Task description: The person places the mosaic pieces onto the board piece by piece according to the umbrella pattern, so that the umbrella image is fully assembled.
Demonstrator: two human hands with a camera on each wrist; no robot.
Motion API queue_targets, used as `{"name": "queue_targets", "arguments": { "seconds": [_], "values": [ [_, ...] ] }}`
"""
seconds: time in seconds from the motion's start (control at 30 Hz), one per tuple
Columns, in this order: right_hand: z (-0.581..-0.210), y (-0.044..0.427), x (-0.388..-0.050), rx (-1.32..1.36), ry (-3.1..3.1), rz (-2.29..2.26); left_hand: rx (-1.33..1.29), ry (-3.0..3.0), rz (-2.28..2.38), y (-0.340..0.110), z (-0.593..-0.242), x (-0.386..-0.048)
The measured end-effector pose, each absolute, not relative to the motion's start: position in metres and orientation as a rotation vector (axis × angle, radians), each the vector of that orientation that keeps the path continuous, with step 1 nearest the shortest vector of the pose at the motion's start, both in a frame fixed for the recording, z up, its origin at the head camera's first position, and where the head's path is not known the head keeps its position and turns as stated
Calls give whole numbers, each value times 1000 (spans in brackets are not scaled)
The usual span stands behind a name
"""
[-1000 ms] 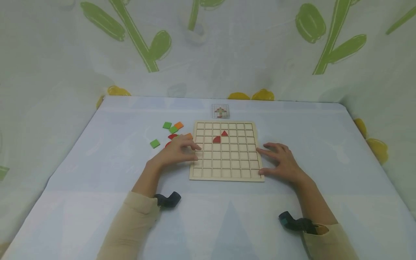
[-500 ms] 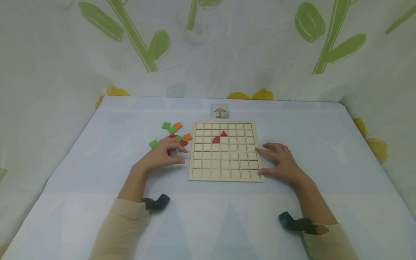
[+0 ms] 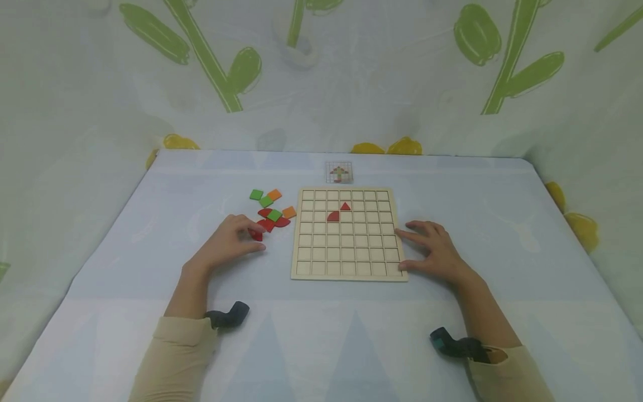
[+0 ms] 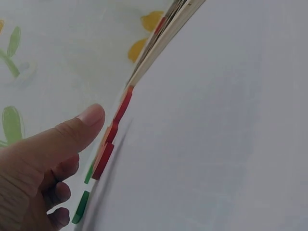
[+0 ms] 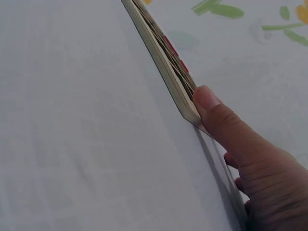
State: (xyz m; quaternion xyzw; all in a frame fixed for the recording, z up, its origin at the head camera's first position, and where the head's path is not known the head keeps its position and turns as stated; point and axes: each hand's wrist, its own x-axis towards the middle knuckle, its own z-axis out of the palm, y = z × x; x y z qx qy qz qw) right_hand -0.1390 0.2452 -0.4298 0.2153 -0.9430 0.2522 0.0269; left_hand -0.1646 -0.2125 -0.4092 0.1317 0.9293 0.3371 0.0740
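A wooden grid board [image 3: 348,240] lies mid-table in the head view, with a red quarter-circle piece [image 3: 334,216] and a red triangle [image 3: 345,206] in its cells. My left hand [image 3: 228,240] is left of the board, thumb and fingers apart, its fingertips at a red piece [image 3: 257,235] beside the loose pile. In the left wrist view the left hand's thumb [image 4: 72,132] is clear of the red pieces [image 4: 103,161]. My right hand [image 3: 436,251] rests on the board's right edge; in the right wrist view its thumb [image 5: 231,127] touches the board's corner [image 5: 191,115].
Red, green [image 3: 256,194] and orange pieces [image 3: 289,212] lie loose left of the board, some overlapping. Behind the board is a small card [image 3: 339,172] with a printed grid figure. A patterned cloth hangs behind the table.
My left hand has moved left from the board's left edge to the loose pieces, uncovering several of them and covering the green one at far left. The right hand has stayed put.
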Motion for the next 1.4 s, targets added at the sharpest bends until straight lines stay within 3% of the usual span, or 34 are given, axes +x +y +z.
{"name": "queue_targets", "arguments": {
  "seconds": [0.17, 0.53, 1.4],
  "values": [
    [-431, 245, -139, 667, -2917, 796, 242, 2806, 992, -215, -410, -165],
    [-428, 246, -139, 672, -2910, 795, 158, 2811, 980, -213, -417, -167],
    [-429, 245, -139, 667, -2919, 787, 488, 2769, 949, -201, -419, -161]
  ]
}}
